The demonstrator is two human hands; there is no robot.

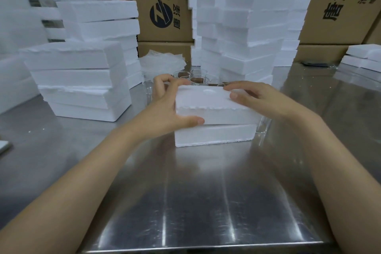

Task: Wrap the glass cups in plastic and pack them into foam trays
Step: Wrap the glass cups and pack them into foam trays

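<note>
Steel surface (195, 202) runs from under my forearms to two foam trays in the middle, the top tray (204, 99) sitting slightly askew on the lower tray (214, 135). Foam is light and stiff but crumbles at its ragged edges, and glass may be inside. I judge it best held by the sides, level, without squeezing.

My left hand (165, 109) grips the top tray's left end, thumb pressed on the front face and fingers (165, 80) curled over the far corner. My right hand (257, 97) lies on the right end, thumb and forefinger fairly straight on the foam; I cannot see its other fingers.

Bare cups (198, 77) stand just behind, with plastic (162, 62) beyond them, foam stacks (82, 80) on either side and cartons (162, 6) at the back.
</note>
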